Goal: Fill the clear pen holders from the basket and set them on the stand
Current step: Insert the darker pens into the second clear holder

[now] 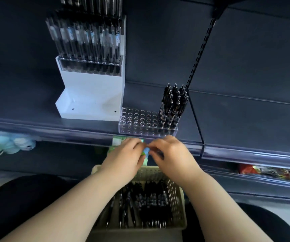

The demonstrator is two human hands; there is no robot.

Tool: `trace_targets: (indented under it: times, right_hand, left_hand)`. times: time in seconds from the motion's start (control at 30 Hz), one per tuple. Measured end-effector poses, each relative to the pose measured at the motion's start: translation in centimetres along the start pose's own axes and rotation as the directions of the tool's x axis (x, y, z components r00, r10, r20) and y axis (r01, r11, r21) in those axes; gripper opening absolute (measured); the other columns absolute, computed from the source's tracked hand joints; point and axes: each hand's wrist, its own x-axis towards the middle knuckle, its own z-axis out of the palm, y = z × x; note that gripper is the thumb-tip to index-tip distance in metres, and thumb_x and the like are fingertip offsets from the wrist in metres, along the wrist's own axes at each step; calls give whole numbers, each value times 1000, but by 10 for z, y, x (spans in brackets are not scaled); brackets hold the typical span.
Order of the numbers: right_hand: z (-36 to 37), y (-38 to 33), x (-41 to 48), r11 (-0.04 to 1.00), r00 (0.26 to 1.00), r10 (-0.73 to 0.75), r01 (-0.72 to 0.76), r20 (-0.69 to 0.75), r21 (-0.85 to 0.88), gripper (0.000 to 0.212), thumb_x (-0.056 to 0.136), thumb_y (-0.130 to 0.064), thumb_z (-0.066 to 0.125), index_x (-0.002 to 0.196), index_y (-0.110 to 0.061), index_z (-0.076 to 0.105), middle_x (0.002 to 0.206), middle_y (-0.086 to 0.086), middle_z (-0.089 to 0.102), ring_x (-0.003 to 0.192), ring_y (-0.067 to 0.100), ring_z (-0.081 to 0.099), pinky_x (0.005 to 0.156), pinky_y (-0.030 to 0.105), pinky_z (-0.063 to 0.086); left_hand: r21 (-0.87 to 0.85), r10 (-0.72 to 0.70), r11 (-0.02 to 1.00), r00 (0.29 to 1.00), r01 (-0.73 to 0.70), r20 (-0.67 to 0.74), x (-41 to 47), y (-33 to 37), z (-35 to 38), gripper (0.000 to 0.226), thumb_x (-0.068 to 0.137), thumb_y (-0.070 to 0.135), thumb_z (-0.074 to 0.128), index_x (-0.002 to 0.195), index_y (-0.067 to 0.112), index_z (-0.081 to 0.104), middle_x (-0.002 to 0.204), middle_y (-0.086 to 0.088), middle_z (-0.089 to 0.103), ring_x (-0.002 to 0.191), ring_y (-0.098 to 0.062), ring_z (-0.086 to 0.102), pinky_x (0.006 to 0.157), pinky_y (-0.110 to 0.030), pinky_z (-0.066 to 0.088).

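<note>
Clear holder point(140, 123) upright at shelf point(53, 126) edge, just right of white stand point(90, 95); black pens point(174, 105) fill only its right-end holes. Stand's upper tier carries a full holder point(88, 67). Cream perforated basket point(177, 194) below, loose pens point(146, 205) lying inside.

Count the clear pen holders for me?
2: a full holder on the white stand; a partly filled holder on the shelf beside it. Pens at the top edge suggest a third, hidden.

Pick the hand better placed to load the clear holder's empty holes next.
Probably left. The left hand sits directly below the clear holder's empty holes; the right hand is under its filled end. Both pinch a small blue item.
</note>
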Motion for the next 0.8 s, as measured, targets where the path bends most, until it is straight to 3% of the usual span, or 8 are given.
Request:
trace_targets:
  times: [0.07, 0.17, 0.3, 0.43, 0.57, 0.8]
  right_hand:
    - [22, 4, -11, 993, 978, 116, -114, 172, -18, 20, 87, -18, 56, 105, -18, 65, 95, 4, 65, 93, 21, 55, 79, 33, 47]
    - [52, 2, -27, 958, 890, 283, -279, 357, -65, 21, 88, -22, 53, 106, -21, 64, 102, 4, 65, 95, 24, 59, 82, 35, 50]
    - [87, 1, -52, 890, 758, 435, -442, 487, -108, 21, 88, -19, 53, 105, -20, 65, 105, 7, 66, 95, 26, 62, 84, 33, 51]
    - [118, -1, -68, 836, 649, 519, -520, 556, -173, 24, 88, -15, 50, 108, -21, 63, 111, 7, 63, 101, 27, 60, 87, 32, 50]
    - [136, -1, -62, 814, 599, 551, -539, 581, -216, 23, 91, -17, 49, 111, -17, 61, 111, 8, 62, 102, 28, 59, 84, 34, 49]
    - [165, 9, -43, 780, 517, 611, -526, 600, -340, 28, 89, -13, 51, 117, -13, 56, 121, 9, 57, 112, 28, 55, 88, 37, 47]
  left_hand:
    - [66, -72, 996, 992, 65, 103, -21, 1, 19, 31, 94, 31, 47, 121, 19, 55, 122, 3, 52, 112, -16, 50, 67, -29, 46]
    - [109, -170, 984, 932, 142, 319, -55, 2, 53, 30, 93, 25, 45, 122, 17, 51, 124, -2, 50, 114, -22, 48, 87, -35, 46]
    - [91, -358, 929, 809, 358, 467, -88, -8, 83, 30, 93, 22, 43, 122, 20, 51, 128, -2, 48, 118, -24, 47, 93, -33, 43]
    - [160, -444, 889, 721, 429, 532, -95, -20, 96, 28, 94, 16, 42, 120, 17, 51, 126, -5, 49, 114, -26, 51, 94, -36, 44]
    - [170, -499, 853, 671, 494, 548, -86, -25, 108, 29, 95, 15, 41, 122, 16, 51, 124, -8, 53, 112, -28, 54, 90, -36, 44]
    - [61, -603, 706, 554, 705, 574, -72, -31, 135, 30, 91, 32, 51, 113, 13, 55, 116, -10, 60, 109, -29, 57, 90, -34, 45]
